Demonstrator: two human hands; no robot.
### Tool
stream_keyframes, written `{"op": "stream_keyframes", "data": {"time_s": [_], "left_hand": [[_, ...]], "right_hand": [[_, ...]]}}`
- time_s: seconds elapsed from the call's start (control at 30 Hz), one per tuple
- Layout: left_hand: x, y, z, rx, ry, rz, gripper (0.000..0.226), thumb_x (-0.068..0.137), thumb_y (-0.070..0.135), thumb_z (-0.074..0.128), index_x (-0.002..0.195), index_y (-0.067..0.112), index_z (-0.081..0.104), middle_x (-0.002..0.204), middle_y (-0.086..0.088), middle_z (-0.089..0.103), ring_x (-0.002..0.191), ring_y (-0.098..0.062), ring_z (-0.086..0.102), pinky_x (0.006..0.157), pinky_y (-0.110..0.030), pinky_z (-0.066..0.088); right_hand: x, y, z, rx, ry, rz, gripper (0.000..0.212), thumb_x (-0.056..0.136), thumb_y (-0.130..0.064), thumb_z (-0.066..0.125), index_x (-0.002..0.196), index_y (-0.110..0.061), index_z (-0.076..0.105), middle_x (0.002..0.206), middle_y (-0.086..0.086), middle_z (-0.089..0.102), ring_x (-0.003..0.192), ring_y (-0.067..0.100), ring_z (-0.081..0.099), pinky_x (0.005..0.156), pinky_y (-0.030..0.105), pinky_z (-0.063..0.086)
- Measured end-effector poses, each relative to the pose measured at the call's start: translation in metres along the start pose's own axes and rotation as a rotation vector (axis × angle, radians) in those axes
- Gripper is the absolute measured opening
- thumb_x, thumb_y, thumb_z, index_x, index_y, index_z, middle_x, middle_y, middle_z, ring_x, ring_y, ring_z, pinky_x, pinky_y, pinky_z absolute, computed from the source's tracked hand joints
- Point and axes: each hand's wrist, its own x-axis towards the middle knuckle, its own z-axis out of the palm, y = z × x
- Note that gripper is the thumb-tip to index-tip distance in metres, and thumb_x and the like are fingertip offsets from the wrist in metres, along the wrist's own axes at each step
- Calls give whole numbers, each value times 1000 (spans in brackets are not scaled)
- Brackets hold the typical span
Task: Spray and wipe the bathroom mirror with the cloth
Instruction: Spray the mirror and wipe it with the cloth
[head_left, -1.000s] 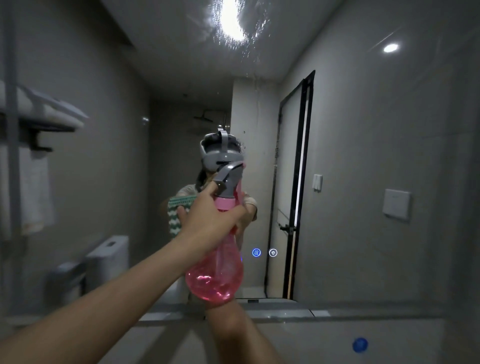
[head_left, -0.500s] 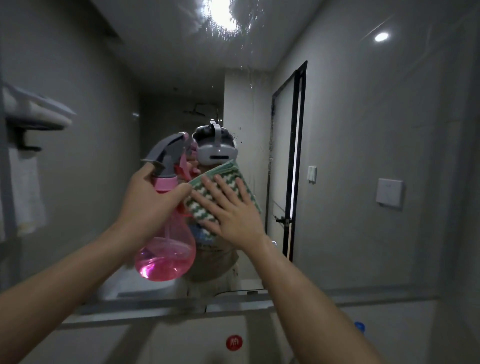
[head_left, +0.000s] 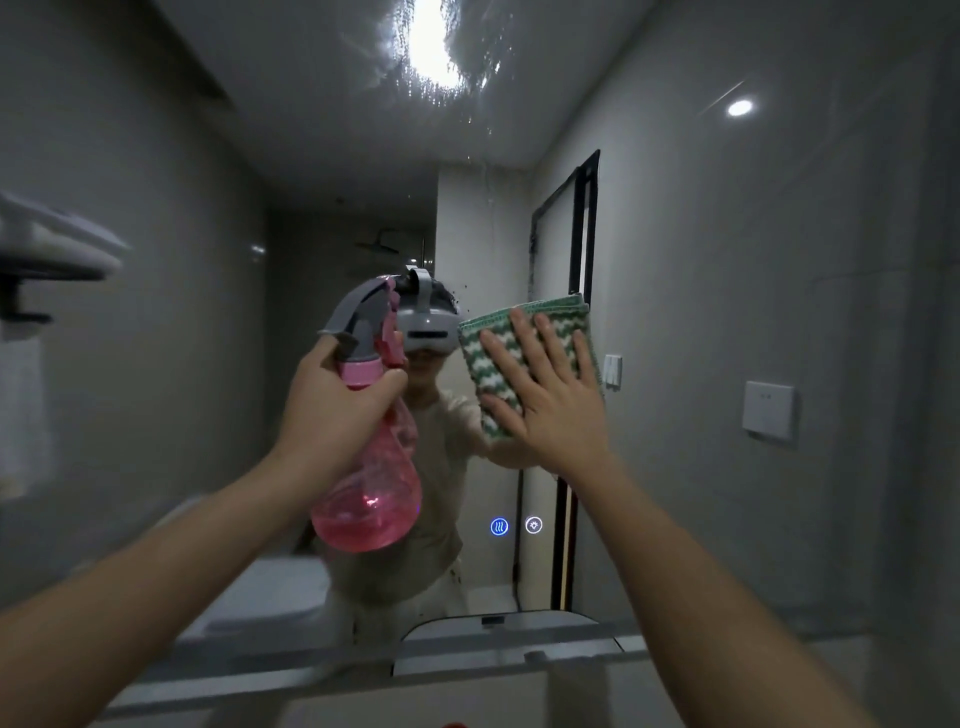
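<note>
The bathroom mirror fills most of the view, with spray droplets near its top around a reflected ceiling light. My left hand grips the neck of a pink spray bottle with a grey trigger head, held upright in front of the glass at centre. My right hand lies flat with fingers spread, pressing a green and white zigzag cloth against the mirror just right of the bottle.
Two small lit touch icons glow on the mirror below the cloth. The mirror's lower edge runs across the bottom, above a counter. A towel shelf shows at the far left. A reflected wall switch plate sits at right.
My right hand with the cloth came up onto the glass and has slid right and upward. My left hand moved the bottle left from the centre, then back toward the middle.
</note>
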Motion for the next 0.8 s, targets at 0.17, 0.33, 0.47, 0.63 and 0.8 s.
{"op": "stream_keyframes", "data": {"time_s": [0.17,0.33,0.47,0.63,0.8], "left_hand": [[6,-2,6,47,-4,10,26,75,5,69,88,25,59,78,3,67,63,-5,62,74,-38,54],[15,5,-13,46,-10,42,28,74,7,70,100,15,62,85,-2,69,72,-8,64,66,-22,55],[23,21,-37,51,0,79,30,78,5,66,107,8,59,85,-2,67,67,-4,62,56,-11,49],[19,31,-62,45,59,134,30,80,-4,62,104,12,53,75,9,57,52,14,56,47,-1,40],[18,25,-80,77,85,73,30,77,-2,65,101,13,57,67,4,60,50,-3,57,47,-14,47]], "right_hand": [[1,-7,-2,0,-7,52,59,95,-59,23,149,-34,18,157,2,19,145,18,9,117,48,6],[20,-44,-2,65,-41,361,62,96,-59,17,150,-30,16,159,5,11,146,24,4,116,51,2],[48,-71,-5,116,-77,411,64,95,-59,13,151,-29,7,160,7,4,145,22,-5,115,51,-6],[94,-110,-8,136,-70,215,66,94,-60,15,150,-26,21,158,10,16,144,27,7,114,52,-1],[122,-141,-10,164,-51,111,63,93,-58,22,148,-28,26,157,6,20,145,28,14,116,52,3]]}}
